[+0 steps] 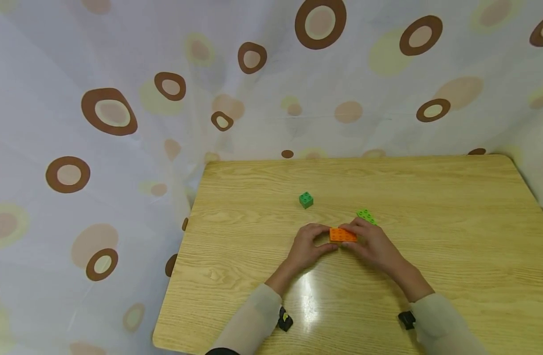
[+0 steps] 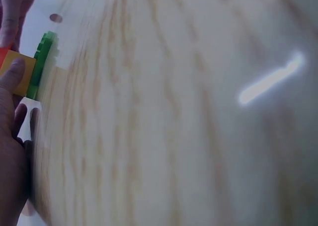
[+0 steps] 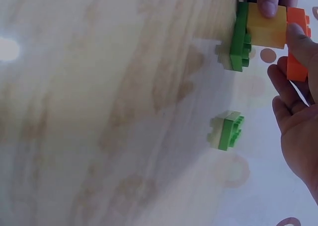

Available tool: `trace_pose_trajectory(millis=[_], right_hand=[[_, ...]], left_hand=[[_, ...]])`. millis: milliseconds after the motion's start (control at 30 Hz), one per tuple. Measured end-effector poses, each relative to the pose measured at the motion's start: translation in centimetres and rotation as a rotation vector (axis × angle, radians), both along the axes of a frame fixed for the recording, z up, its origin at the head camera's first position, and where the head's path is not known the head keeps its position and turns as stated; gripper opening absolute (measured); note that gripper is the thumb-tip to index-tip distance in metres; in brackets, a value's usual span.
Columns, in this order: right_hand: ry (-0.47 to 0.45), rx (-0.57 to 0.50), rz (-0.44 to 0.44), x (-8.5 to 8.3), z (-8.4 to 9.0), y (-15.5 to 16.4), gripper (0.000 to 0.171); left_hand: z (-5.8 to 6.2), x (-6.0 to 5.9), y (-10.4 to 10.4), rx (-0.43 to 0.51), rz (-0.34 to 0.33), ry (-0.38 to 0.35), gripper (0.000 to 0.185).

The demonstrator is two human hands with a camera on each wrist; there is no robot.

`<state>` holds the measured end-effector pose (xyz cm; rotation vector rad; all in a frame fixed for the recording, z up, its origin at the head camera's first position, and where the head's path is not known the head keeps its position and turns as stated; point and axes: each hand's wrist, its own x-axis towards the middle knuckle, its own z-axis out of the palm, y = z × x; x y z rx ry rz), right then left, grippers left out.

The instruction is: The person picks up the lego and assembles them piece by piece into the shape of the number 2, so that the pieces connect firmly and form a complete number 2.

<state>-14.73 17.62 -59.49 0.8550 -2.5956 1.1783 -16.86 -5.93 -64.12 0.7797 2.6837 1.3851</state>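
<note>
A small stack of toy building bricks stands at mid-table between the hands. In the right wrist view, a long green brick [image 3: 239,47] lies lowest, a yellow brick [image 3: 267,32] sits on it, and an orange brick [image 3: 297,67] tops the stack. My left hand [image 1: 304,246] pinches the yellow brick, with its thumb across the side in the left wrist view. My right hand [image 1: 375,246] grips the long orange brick between thumb and fingers. From the head view, the orange top hides most of the lower bricks.
A lime green brick [image 1: 366,215] lies just beyond the right hand. Farther back and to the left is a square dark green brick [image 1: 306,199]. The wooden table [image 1: 453,207] meets a patterned curtain [image 1: 262,84] at its back and left edges.
</note>
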Motion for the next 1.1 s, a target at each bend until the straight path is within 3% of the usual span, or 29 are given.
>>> trace_pose_trajectory(millis=[467,1100], right_hand=[[-0.041,0.191,0.011,-0.4,1.7,-0.2,0.038],[-0.066,0.112,-0.017,-0.1,1.0,-0.3,0.038]], left_hand=[[0.2,0.1,0.1,-0.001,0.014,-0.009,0.041],[-0.1,0.2,0.1,-0.038,0.016,0.008,0.042]])
